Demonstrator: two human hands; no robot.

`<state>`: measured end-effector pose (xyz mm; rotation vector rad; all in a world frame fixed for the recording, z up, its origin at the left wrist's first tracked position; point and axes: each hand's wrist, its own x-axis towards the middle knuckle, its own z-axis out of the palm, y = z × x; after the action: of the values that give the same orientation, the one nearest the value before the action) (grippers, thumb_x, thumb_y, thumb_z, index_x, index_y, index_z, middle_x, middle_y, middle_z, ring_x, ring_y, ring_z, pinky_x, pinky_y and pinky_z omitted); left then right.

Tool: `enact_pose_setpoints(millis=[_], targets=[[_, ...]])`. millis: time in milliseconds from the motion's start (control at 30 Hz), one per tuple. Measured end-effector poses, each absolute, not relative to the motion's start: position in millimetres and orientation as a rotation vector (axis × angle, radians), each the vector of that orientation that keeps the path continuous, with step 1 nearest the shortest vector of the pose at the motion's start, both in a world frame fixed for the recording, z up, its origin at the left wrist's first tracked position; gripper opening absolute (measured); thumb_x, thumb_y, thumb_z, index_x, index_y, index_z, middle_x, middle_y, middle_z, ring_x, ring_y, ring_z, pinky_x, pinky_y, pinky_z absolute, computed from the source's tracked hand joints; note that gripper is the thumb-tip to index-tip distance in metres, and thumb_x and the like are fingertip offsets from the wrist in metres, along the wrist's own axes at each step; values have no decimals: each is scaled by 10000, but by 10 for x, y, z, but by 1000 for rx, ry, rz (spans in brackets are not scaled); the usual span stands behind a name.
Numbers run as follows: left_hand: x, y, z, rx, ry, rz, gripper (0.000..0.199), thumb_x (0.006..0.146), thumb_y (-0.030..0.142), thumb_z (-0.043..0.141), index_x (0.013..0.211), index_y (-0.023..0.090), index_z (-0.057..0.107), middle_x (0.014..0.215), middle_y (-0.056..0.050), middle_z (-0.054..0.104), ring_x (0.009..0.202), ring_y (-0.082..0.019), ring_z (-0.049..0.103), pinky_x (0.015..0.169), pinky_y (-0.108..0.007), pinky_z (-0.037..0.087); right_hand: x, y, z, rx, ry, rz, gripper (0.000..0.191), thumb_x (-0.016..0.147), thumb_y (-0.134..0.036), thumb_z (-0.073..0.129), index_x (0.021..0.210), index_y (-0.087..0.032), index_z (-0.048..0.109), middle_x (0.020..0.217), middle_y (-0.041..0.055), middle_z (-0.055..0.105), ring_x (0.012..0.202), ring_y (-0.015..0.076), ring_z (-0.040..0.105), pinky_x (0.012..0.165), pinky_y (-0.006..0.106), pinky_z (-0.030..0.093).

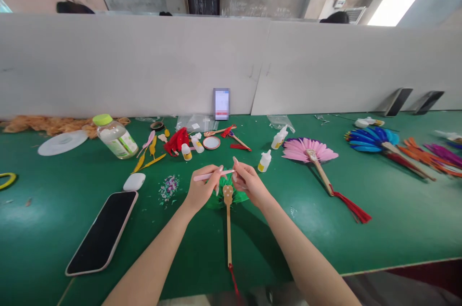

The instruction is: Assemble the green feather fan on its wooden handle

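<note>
Green fan [228, 224] beneath fingers [242, 170]: left hand [202, 190] pinches pink stick [202, 177], right hand [250, 184] narrowly closed

Three feather fans lie on the bench [162, 258]: one pink fan [305, 150], one blue fan [371, 140] and one green fan [228, 229] near the front edge. Four small white bottles stand in the middle, two left bottles [191, 147] and two right bottles [271, 149], while one clear jar [119, 140] with a green lid, one white plate [62, 143] and one black phone [103, 232] are toward the left end. By the back edge are one lit phone [221, 105] and two dark slabs [399, 102]; there is one white case [134, 182], one red-rimmed dish [211, 143] and one pink pen-like tool [207, 176].
</note>
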<state>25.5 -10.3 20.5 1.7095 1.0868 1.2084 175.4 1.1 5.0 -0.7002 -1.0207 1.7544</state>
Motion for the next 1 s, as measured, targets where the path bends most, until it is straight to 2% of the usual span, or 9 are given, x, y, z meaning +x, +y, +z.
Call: enact_pose_setpoints(millis=[100, 300, 600, 1000], targets=[[240, -124, 205, 2069, 1110, 1275, 265, 839, 264, 465, 602, 164, 528, 494, 30, 469, 474, -84, 440, 497, -218, 347, 1748, 0, 84, -758, -1055, 1709, 457, 747, -549, 571, 562, -175, 385, 380, -107, 241, 341, 26, 144, 356, 191, 90], [217, -134, 120, 2492, 987, 1265, 65, 804, 194, 506, 806, 168, 564, 636, -3, 555, 572, -100, 489, 524, -211, 374, 1773, -19, 96, -781, -1132, 1676, 456, 761, -536, 563, 554, -175, 377, 393, -105, 230, 355, 29, 153, 367, 195, 102], [237, -152, 37, 2653, 975, 1315, 26, 790, 150, 524, 786, 168, 542, 595, 13, 547, 524, -93, 472, 503, -211, 366, 1800, -9, 64, -791, -1181, 1665, 443, 817, -480, 527, 542, -169, 371, 397, -93, 262, 361, 30, 177, 374, 197, 120], [272, -185, 21, 2784, 1064, 1240, 117, 816, 110, 473, 717, 171, 484, 555, 27, 480, 499, -91, 434, 487, -223, 343, 1796, -2, 59, -775, -1209, 1648, 427, 835, -444, 524, 547, -171, 366, 406, -96, 246, 368, 34, 168, 377, 202, 126]])
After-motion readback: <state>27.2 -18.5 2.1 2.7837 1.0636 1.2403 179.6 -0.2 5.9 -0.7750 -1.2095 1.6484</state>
